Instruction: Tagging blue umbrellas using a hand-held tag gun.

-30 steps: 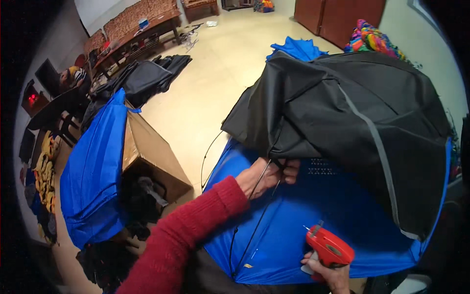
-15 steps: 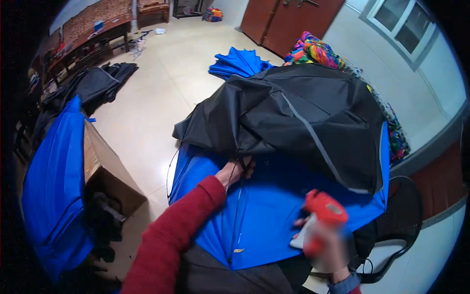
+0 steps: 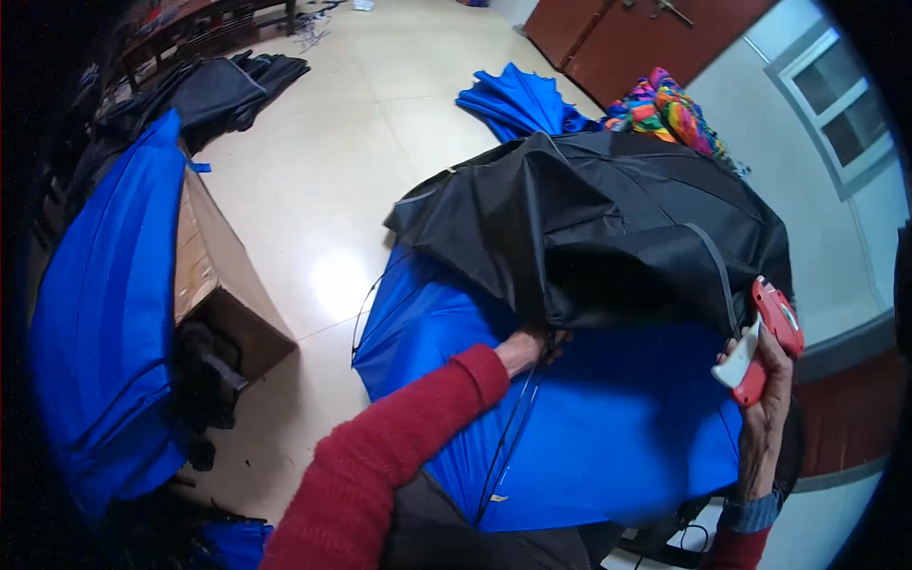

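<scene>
Two canopies lay across my lap: my left hand (image 3: 525, 350) pinched the black canopy (image 3: 608, 228) at its hem, over the blue canopy (image 3: 570, 418), while my right hand (image 3: 765, 380) closed around a red tagging gun (image 3: 771, 334) right of the black one. Steady hem, I judged, before bringing the gun in. Beyond lay pale tiled floor (image 3: 313, 180), a carton (image 3: 214, 275), wooden doors (image 3: 617, 47).
</scene>
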### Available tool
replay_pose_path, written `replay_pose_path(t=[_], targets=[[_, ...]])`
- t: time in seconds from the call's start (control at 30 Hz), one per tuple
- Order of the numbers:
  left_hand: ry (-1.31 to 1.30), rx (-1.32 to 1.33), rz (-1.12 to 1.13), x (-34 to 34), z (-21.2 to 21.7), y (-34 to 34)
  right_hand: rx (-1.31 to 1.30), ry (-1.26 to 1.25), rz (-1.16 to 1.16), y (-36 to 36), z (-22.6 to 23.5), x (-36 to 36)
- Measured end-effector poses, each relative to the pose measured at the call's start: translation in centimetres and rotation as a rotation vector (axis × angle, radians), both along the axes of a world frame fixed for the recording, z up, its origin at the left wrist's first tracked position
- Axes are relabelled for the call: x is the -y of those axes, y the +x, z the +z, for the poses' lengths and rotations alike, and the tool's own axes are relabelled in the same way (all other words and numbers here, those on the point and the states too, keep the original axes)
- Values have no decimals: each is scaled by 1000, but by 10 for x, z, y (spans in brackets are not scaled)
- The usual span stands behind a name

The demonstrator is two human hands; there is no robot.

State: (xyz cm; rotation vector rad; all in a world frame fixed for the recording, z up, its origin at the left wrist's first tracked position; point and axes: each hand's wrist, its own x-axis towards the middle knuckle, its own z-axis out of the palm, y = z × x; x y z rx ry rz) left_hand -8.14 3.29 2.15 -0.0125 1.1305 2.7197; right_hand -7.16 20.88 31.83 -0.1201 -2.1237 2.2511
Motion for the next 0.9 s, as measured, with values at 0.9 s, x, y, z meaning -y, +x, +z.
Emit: replay_pose_path(t=[0.9], targets=[[-213,-6,-16,11,37,-16,33,334,507,77,-15,-40]])
